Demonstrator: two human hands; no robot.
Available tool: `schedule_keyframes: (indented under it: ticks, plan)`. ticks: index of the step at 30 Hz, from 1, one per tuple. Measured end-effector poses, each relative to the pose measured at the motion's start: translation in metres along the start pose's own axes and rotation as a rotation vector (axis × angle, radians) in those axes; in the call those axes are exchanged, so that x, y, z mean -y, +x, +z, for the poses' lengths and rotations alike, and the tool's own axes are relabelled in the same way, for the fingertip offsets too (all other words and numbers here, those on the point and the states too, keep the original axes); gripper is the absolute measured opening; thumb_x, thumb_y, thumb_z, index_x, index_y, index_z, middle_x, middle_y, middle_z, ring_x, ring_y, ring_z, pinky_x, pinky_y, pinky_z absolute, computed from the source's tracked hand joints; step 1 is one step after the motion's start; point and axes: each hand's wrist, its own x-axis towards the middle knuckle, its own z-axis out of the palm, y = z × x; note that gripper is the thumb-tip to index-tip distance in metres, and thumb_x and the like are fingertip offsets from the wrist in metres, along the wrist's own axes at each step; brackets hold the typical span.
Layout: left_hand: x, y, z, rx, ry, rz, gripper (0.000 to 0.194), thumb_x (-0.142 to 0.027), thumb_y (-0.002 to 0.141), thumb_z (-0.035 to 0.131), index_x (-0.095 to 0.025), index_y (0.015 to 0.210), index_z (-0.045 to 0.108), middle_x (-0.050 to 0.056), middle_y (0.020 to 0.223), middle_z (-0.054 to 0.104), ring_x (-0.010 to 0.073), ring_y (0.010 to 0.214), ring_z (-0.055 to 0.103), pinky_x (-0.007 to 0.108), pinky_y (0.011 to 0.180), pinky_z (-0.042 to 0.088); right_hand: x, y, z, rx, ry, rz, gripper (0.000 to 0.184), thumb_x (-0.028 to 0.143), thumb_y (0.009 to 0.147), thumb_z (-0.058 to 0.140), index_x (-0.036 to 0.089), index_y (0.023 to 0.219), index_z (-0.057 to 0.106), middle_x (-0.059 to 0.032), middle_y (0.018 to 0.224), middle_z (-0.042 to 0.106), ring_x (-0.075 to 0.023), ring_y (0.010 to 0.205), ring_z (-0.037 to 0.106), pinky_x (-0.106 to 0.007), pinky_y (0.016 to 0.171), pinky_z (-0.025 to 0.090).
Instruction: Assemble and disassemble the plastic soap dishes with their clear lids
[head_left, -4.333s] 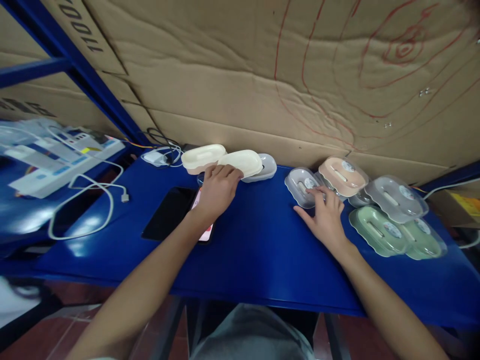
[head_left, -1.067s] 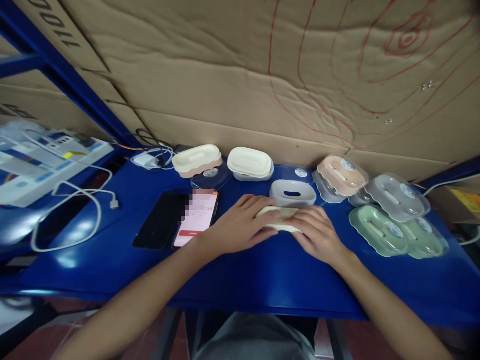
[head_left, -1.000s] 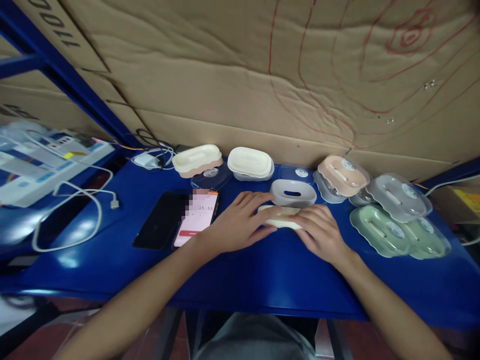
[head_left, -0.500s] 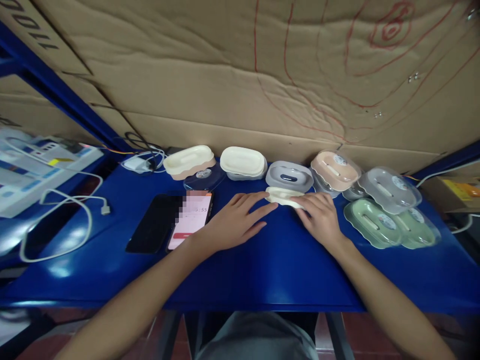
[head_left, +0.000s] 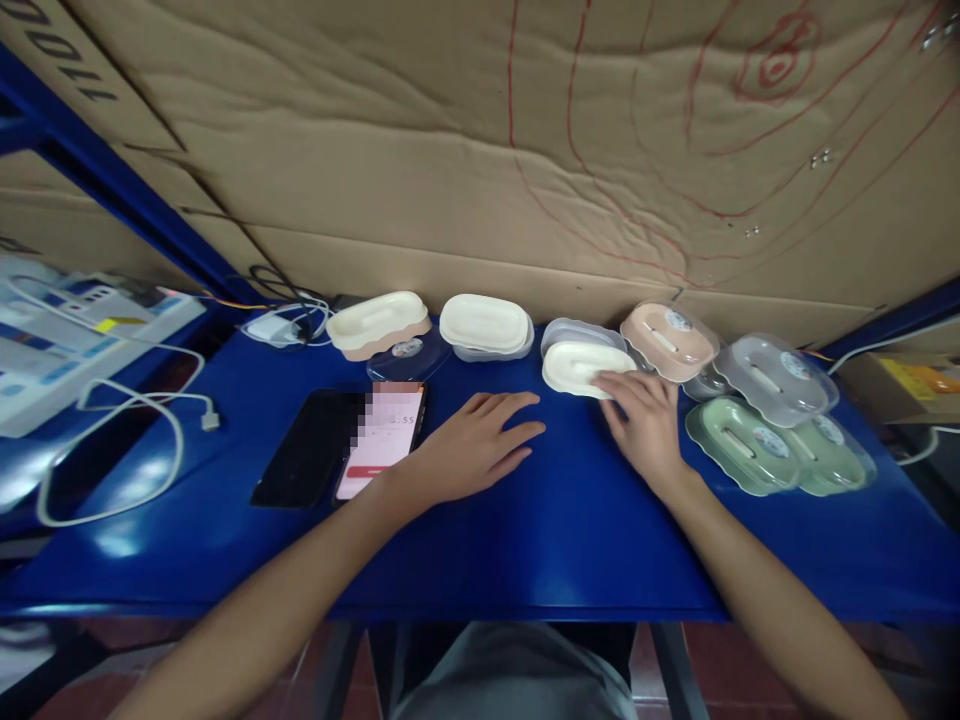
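Right hand (head_left: 643,422) clamped on cream soap tray (head_left: 574,367), fingers covering its right end. Tray masks most of grey soap dish (head_left: 581,329) behind; contact unclear. Left hand (head_left: 466,450), fingers apart, over desk (head_left: 540,550); forearm hides phone's (head_left: 386,440) lower corner.

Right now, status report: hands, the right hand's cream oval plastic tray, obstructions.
Right hand gripping cream oval plastic tray. Left hand open, off the tray. Grey oval plastic dish partly hidden behind tray; clear-lidded peach plastic box close right.

Blue table (head_left: 525,540) — lit phone (head_left: 390,430), green dishes (head_left: 739,455)
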Motion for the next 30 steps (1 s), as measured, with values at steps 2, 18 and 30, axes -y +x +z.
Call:
schedule_keyframes:
  ticks: [2, 18, 30]
  plan:
    - [0.0, 0.0, 0.001, 0.021, -0.005, -0.003, 0.03, -0.026, 0.111, 0.051, -0.02, 0.136, 0.067, 0.017, 0.152, 0.058, 0.0341, 0.137, 0.061, 0.053, 0.11, 0.054, -0.001, -0.001, 0.006, 0.1, 0.014, 0.038, 0.032, 0.032, 0.11, 0.056, 0.025, 0.139, 0.066, -0.0073, 0.143, 0.073, -0.0305, 0.129, 0.066, -0.051, 0.11, 0.042]
    - [0.001, -0.002, 0.009, 0.171, -0.03, -0.031, 0.021, -0.026, 0.109, 0.057, -0.021, 0.125, 0.071, 0.011, 0.14, 0.065, 0.0294, 0.125, 0.066, 0.045, 0.104, 0.052, -0.011, 0.009, -0.024, 0.018, -0.185, 0.219, 0.061, 0.048, 0.108, 0.048, 0.025, 0.164, 0.041, -0.0182, 0.174, 0.036, -0.0398, 0.158, 0.036, -0.067, 0.125, 0.018]
    - [-0.004, 0.0, 0.008, 0.18, -0.082, -0.001, 0.018, -0.025, 0.108, 0.058, -0.021, 0.119, 0.071, 0.008, 0.125, 0.066, 0.0255, 0.114, 0.066, 0.041, 0.1, 0.051, -0.06, 0.005, -0.03, -0.054, -0.206, 0.442, 0.071, 0.062, 0.104, 0.052, 0.016, 0.158, 0.05, -0.0251, 0.151, 0.058, -0.0452, 0.139, 0.054, -0.066, 0.112, 0.043]
